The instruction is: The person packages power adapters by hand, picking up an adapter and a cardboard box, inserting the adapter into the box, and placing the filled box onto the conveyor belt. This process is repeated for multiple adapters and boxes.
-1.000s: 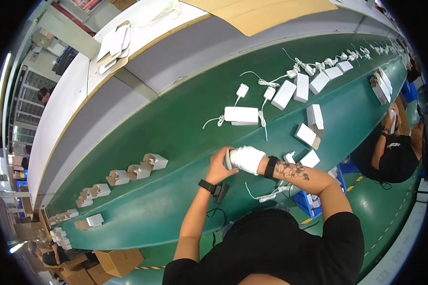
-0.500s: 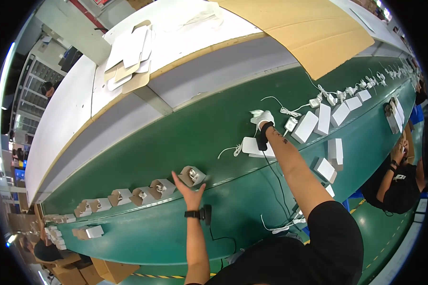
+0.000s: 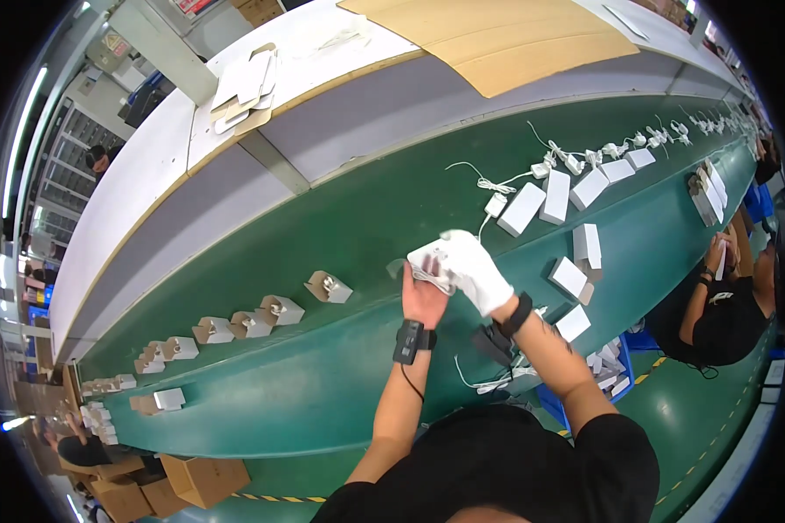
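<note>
My left hand point(image 3: 423, 301) is bare and closed around the lower side of a small white box point(image 3: 422, 253) with a bundled white cable point(image 3: 435, 280) against it. From the right, my right hand point(image 3: 477, 267), in a white glove, grips the same box and cable; its fingers are partly hidden. Both hands are over the green belt point(image 3: 366, 235). To their left stands an open box point(image 3: 329, 287) with a white item inside, the nearest of a row of similar boxes point(image 3: 212, 329). Right of my hands lies a white adapter point(image 3: 494, 206) beside a closed white box point(image 3: 522, 210).
More white boxes and corded adapters point(image 3: 571, 162) run along the belt to the far right. Loose boxes point(image 3: 569, 278) lie on the near green surface. A cardboard sheet point(image 3: 497, 52) overhangs the shelf. A co-worker point(image 3: 724, 305) sits at right; a blue bin point(image 3: 615, 383) stands below.
My right hand has come back left and nearer from beside the adapters, and my left hand has moved right, away from the open box. Both now hold the white box and cable.
</note>
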